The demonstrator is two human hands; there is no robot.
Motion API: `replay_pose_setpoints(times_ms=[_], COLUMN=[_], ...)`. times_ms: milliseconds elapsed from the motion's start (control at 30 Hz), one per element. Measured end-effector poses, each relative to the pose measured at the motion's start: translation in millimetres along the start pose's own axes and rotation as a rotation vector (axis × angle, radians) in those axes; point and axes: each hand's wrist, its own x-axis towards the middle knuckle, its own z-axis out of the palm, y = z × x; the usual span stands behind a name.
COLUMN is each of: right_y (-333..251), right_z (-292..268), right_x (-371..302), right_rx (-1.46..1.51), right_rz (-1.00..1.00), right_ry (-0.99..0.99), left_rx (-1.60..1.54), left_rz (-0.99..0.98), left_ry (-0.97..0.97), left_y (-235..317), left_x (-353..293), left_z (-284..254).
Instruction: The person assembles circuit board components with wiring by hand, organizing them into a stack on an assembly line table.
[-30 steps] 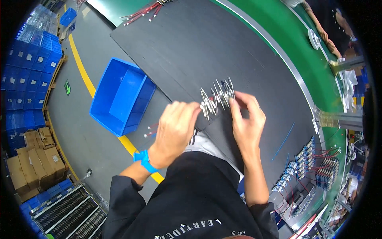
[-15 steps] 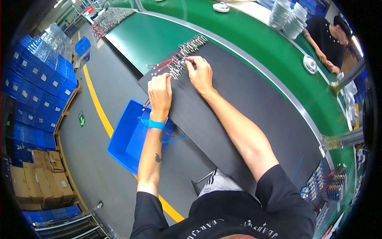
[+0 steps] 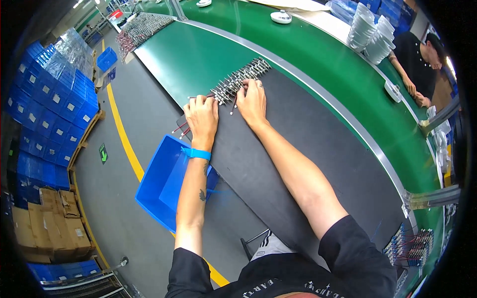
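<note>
Beyond the blue plastic bin (image 3: pixel 150 191), left hand (image 3: pixel 202 120) curled and right hand (image 3: pixel 252 105) half-closed touch a row of wired metal parts (image 3: pixel 238 80), grips hard to tell from here

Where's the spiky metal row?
Head view, upper middle: the metal row runs from the left hand past the right hand, bordering the dark mat.

We have our left hand (image 3: pixel 202 119) at the near end of a row of metal parts (image 3: pixel 232 84), our right hand (image 3: pixel 252 104) alongside.
</note>
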Motion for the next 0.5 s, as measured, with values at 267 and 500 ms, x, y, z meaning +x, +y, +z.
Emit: replay_pose_setpoints(times_ms=[267, 500], right_y=[-8, -12], right_z=[12, -37], right_x=[-4, -33], right_rx=[0.134, 0.242], right_rz=[0.151, 0.257], right_ry=[-0.041, -0.001], left_rx=[0.093, 0.410], left_rz=[0.023, 0.101], left_ry=[-0.042, -0.111], left_y=[-18, 7], left_x=[-1, 7], left_z=[-6, -4])
